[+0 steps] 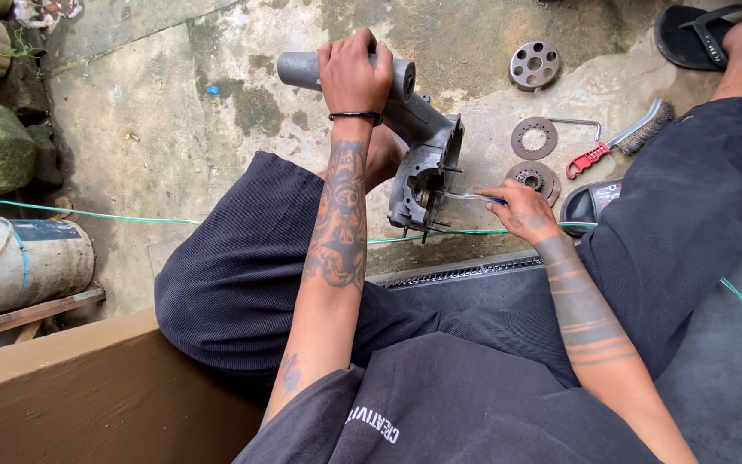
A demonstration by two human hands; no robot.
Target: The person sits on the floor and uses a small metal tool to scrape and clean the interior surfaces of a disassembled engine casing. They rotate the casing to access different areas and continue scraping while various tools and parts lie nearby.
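The left hand (354, 73) gripped the tube end of a grey casing (418, 163) standing on the floor (173, 112). The right hand (521, 210) pinched a thin tool (467, 198) against the casing's open side. Right of the casing lay discs (534, 137) and a wire brush (620, 137).

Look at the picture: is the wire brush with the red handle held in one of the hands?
No, the wire brush lies on the concrete floor, beyond the right hand.
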